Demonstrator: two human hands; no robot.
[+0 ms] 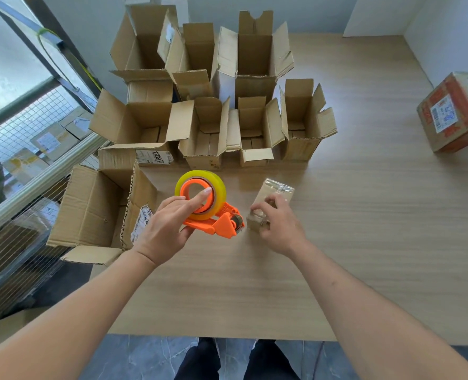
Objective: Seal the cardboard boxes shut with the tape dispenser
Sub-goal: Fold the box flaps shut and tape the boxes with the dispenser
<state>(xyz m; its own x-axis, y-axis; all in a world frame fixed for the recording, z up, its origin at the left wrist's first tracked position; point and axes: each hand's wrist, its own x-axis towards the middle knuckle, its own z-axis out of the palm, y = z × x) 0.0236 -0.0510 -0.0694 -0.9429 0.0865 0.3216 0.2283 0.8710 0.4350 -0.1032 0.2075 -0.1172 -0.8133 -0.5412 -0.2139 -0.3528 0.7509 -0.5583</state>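
My left hand [165, 229] grips an orange tape dispenser [222, 222] carrying a yellow roll of tape [212, 183]; my index finger lies across the roll's orange hub. The dispenser's cutting end points right, close to a small closed cardboard box [275, 194] covered in glossy clear tape. My right hand [278, 223] rests on the near end of that small box, fingers curled over its top. Both sit on the wooden table [364, 215].
Several open cardboard boxes [208, 133] with raised flaps stand in rows at the back of the table. A larger open box [95, 209] overhangs the left edge. A taped parcel with red print [455, 111] sits far right. Wire shelving with parcels runs along the left.
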